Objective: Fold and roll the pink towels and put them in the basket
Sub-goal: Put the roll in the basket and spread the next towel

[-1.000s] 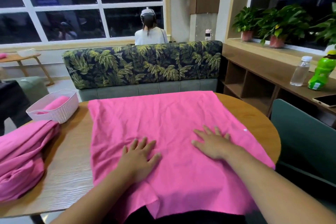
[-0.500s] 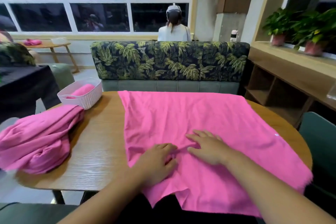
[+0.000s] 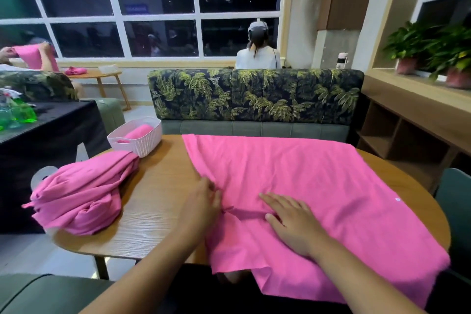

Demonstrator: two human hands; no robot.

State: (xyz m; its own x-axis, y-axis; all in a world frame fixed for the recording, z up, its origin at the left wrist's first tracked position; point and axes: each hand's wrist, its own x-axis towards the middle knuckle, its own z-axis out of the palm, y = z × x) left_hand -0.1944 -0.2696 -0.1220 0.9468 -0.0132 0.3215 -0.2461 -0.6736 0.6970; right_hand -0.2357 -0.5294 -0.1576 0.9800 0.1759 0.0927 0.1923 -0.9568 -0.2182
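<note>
Now: left hand (image 3: 201,205) pinches towel (image 3: 305,173) edge | right hand (image 3: 293,223) flat (fingers spread)

Both forearms (image 3: 142,270) are bare along all of their visible length; the left hand (image 3: 201,209) and right hand (image 3: 293,224) are bare as well; dark, near-black clothing (image 3: 188,285) shows at the lap, just below the near edge of the surface (image 3: 153,211).

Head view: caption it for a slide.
Left hand grips the spread pink towel's edge; right hand presses it flat on the table.
</note>
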